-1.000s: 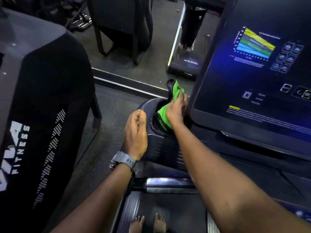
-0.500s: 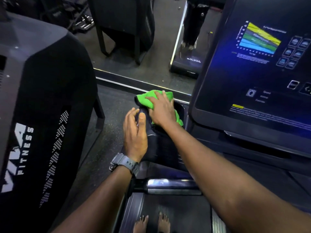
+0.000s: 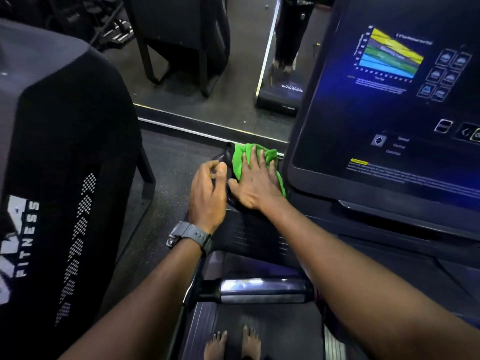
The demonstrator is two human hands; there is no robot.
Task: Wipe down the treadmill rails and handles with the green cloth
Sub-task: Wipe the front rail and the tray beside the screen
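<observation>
A bright green cloth (image 3: 240, 158) lies bunched on the dark left corner housing (image 3: 249, 229) of the treadmill console. My right hand (image 3: 255, 181) presses flat on the cloth with fingers spread, covering most of it. My left hand (image 3: 207, 193), with a grey watch on the wrist, rests on the outer left side of that housing, fingers curled around its edge, just left of the cloth. A shiny metal handle bar (image 3: 262, 291) runs across below my forearms.
The lit console screen (image 3: 389, 105) rises close on the right. A neighbouring black machine (image 3: 65, 165) marked FITNESS stands at the left, across a narrow strip of floor. A mirror ahead reflects the gym. My bare feet (image 3: 233, 344) stand on the belt.
My right hand has brought the cloth out of the cup-like recess and up onto the top of the corner housing, flattening out. My left hand shifted slightly forward along the housing's side.
</observation>
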